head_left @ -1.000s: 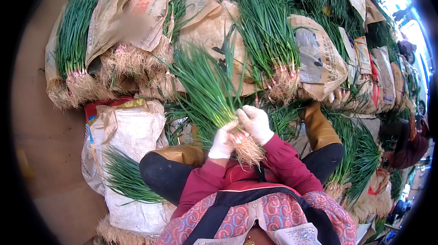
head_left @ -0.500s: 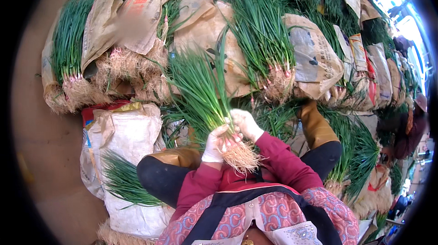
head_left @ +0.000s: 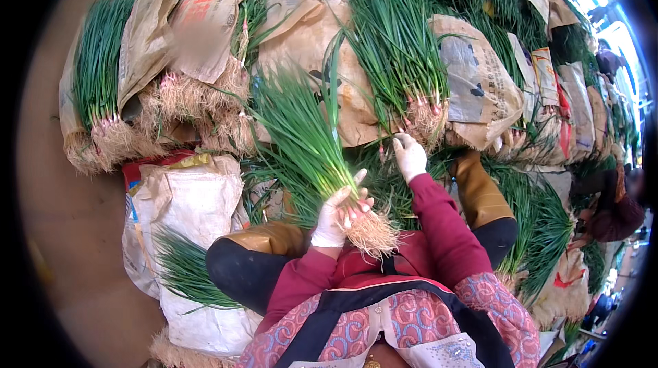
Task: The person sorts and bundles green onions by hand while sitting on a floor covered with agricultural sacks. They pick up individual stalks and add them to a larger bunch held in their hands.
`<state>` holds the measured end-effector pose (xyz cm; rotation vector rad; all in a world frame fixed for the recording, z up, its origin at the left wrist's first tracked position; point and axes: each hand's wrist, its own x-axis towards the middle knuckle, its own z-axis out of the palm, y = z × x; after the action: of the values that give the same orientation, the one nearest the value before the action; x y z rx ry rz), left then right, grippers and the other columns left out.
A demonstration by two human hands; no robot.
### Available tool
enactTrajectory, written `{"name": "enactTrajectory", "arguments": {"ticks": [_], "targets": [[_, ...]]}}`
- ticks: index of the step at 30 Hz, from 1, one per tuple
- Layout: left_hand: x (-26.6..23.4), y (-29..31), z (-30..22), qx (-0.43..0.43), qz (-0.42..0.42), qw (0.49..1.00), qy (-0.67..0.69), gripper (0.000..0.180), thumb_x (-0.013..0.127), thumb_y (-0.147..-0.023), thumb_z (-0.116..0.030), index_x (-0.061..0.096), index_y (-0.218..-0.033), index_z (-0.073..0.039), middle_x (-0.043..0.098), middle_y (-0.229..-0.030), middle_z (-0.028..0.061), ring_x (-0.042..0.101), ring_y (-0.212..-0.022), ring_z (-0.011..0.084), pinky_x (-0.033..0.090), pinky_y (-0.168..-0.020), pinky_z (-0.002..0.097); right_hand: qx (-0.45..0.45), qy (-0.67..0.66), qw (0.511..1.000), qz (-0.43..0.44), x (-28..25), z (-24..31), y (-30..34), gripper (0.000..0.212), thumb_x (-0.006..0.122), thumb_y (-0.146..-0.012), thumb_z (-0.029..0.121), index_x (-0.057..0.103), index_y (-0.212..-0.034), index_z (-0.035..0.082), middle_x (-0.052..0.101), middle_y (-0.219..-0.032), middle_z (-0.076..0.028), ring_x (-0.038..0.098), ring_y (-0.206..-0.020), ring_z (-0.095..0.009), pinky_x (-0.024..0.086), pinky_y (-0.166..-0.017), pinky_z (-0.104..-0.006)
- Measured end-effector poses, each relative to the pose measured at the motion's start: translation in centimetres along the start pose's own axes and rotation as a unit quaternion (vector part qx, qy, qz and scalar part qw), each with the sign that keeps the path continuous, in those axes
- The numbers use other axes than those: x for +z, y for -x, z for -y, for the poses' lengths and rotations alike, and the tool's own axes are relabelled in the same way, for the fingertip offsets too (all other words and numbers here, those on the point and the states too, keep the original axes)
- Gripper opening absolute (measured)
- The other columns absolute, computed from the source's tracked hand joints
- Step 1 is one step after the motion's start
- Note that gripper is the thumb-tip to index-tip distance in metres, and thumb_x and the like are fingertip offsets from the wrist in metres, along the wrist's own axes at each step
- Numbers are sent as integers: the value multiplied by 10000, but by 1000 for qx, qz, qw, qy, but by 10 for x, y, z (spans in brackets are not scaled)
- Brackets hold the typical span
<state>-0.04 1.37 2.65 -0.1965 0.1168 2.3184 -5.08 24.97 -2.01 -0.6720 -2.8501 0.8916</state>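
In front of my lap, my left hand [head_left: 334, 218], in a white glove, wraps round the lower stems of a bunch of spring onions [head_left: 306, 142]. Their green leaves fan out away from me to the left, and the pale tangled roots point toward my body. My right hand [head_left: 410, 157], gloved too, is apart from that bunch, farther out to the right. Its fingers are drawn together just below the roots of another bundle of spring onions [head_left: 401, 46] lying on the sacks. Whether anything small is between those fingertips I cannot make out.
Beyond my hands runs a row of onion bundles [head_left: 103, 70] covered by tan sacks [head_left: 301, 39]. At my left, a white sack [head_left: 185, 197] bears more spring onions [head_left: 188, 268]. Further bundles [head_left: 545, 231] lie by my right knee. Another person [head_left: 613, 214] is at the far right.
My right hand has left the bunch and moved away from me to the right, toward the bundle on the sacks. My left hand still grips its bunch in nearly the same place.
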Motion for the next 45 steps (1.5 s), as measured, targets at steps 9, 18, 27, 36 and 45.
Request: {"name": "enactTrajectory", "arguments": {"ticks": [9,18,27,36,45], "targets": [[11,4,-2,41,-47,998,-31,558,588,-821,-105,356,-1324,-32,529,-1194,142,611,-803,240,553,-645,373,-4,-54,998,30,25,-14,8,199,552,-842,223,649,-962,98,647,-802,-160,629,-798,-326,476,-728,-420],[12,1,-1,71,-71,994,-39,527,581,-809,-89,377,-1291,-22,569,-1120,132,620,-788,256,561,-622,384,91,-108,984,111,58,-39,-15,174,543,-869,172,628,-925,31,655,-791,-139,627,-698,-301,484,-641,-347],[11,-1,0,45,-43,997,-37,468,570,-826,-81,414,-1266,-44,580,-1120,116,615,-813,280,548,-640,419,-248,89,902,342,-8,12,87,268,535,-848,303,637,-977,92,647,-880,-138,636,-771,-283,510,-711,-383],[-3,-8,2,37,-62,994,-81,482,580,-820,-86,408,-1266,-33,570,-1120,136,625,-802,296,553,-626,438,-20,289,957,21,-17,-7,-70,220,557,-834,276,631,-846,69,648,-800,-146,629,-736,-322,491,-678,-426],[-8,-12,7,74,-93,987,-110,348,565,-825,-79,467,-1154,-22,524,-1233,163,620,-948,301,565,-744,417,-7,-264,918,296,-71,58,45,275,487,-943,280,633,-990,51,623,-752,-29,564,-620,-94,475,-549,-242]]}}
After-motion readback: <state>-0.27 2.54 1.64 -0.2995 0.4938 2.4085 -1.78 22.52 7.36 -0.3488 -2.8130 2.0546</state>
